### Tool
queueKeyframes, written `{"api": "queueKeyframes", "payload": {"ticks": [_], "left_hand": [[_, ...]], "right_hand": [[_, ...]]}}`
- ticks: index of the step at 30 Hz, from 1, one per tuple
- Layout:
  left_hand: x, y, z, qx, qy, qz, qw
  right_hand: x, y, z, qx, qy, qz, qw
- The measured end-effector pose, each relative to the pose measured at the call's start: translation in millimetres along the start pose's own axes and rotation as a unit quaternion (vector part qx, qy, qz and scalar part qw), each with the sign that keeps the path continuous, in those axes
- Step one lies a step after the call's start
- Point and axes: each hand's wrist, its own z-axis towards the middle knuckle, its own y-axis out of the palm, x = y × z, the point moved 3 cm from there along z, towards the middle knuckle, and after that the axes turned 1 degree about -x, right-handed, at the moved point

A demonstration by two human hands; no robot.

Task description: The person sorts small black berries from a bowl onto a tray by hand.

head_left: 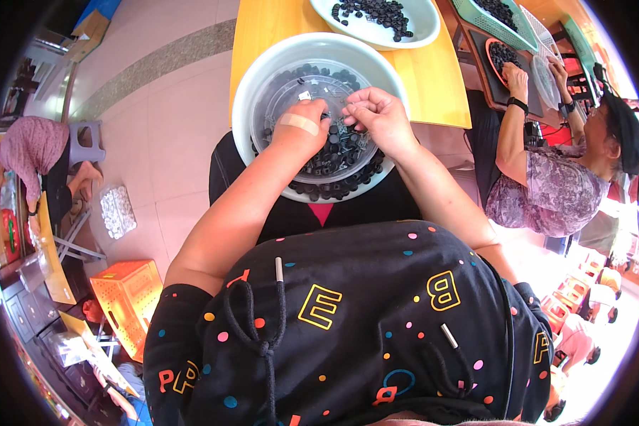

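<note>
A large pale basin point(243, 78) sits in front of me, over my lap and against the table edge. Inside it, a clear round tray point(270, 103) holds small black plastic parts point(328, 160) and thin metal pieces; more black parts lie around it in the basin. Over the tray's left side, my left hand point(302, 128), with a plaster across its back, is curled closed; a small black part shows at its thumb and fingertips. My right hand point(380, 121) is beside it on the right, thumb and fingers pinched together over the tray. What it pinches is too small to make out.
A second pale basin point(422, 21) with black parts stands on the yellow table point(433, 89). On the right, a person point(547, 163) handles black parts in an orange bowl point(490, 53). An orange crate point(128, 298) and a purple stool point(85, 142) are at left, near another person point(32, 149).
</note>
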Motion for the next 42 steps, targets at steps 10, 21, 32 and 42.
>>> {"api": "queueKeyframes", "payload": {"ticks": [10,21,32,42], "left_hand": [[-50,-21,26,0.039,-0.333,-0.471,0.816],[-33,-10,47,0.113,-0.088,0.04,0.989],[0,-18,16,-0.047,-0.204,-0.421,0.883],[32,-28,-20,-0.08,-0.148,-0.56,0.811]], "right_hand": [[-1,-5,0,0.048,-0.024,-0.008,0.999],[-7,1,-5,0.02,-0.025,0.016,0.999],[-17,0,-11,0.067,-0.063,0.031,0.995],[-27,13,-22,0.01,-0.149,-0.03,0.988]]}}
